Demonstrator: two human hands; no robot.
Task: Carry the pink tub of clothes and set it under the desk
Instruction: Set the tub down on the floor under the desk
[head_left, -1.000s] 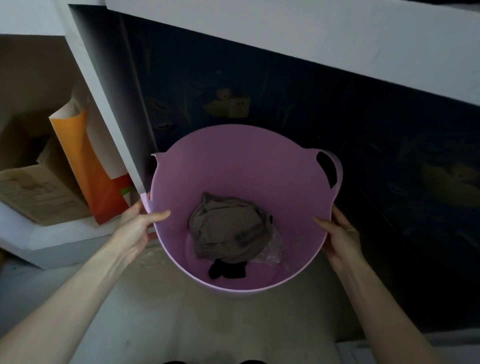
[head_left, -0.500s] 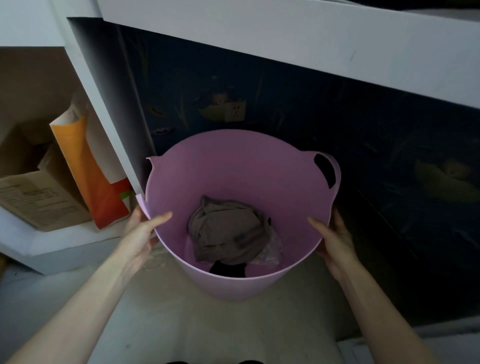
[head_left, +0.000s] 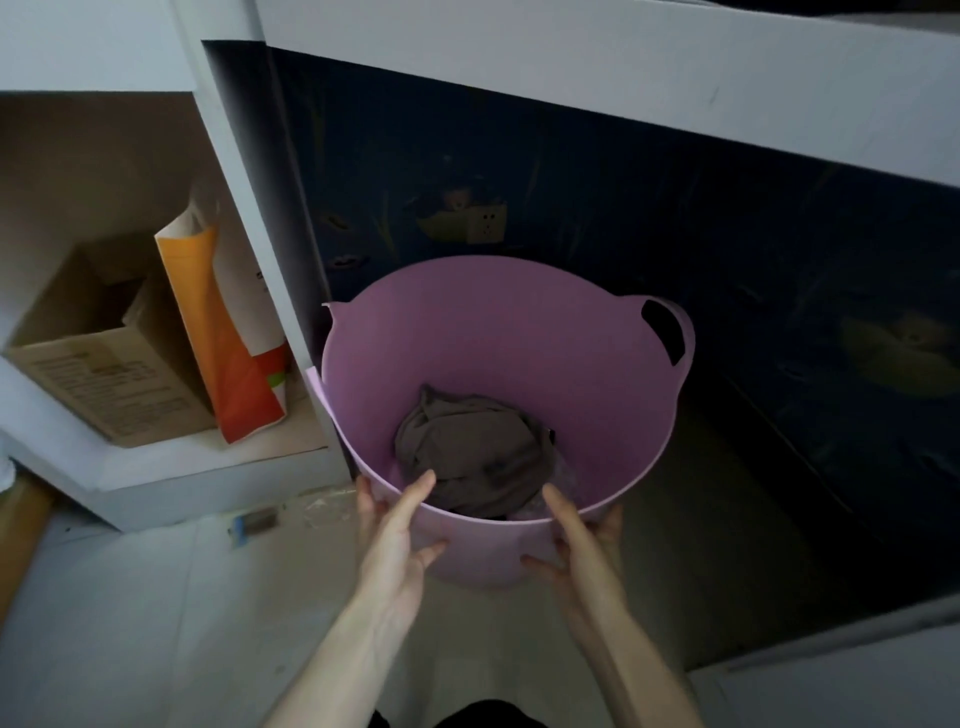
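Note:
The pink tub (head_left: 493, 322) stands on the floor just inside the dark opening under the white desk (head_left: 571, 67). Its left rim is against the desk's side panel (head_left: 244, 208). A brown bundle of clothes (head_left: 472, 457) lies at its bottom, with something dark beneath it. My left hand (head_left: 395, 540) holds the near rim, thumb inside and fingers on the outer wall. My right hand (head_left: 582, 551) holds the same near rim a little to the right in the same way. One loop handle (head_left: 675, 332) sticks out at the far right.
Left of the side panel, a low shelf holds a cardboard box (head_left: 104, 379) and an orange and white paper bag (head_left: 218, 353). A wall socket (head_left: 485, 223) sits on the dark blue back wall. Small scraps (head_left: 254, 519) lie on the pale floor near the shelf.
Both hands left the tub's left and right sides and came together on its near rim. The tub sits farther in under the desk.

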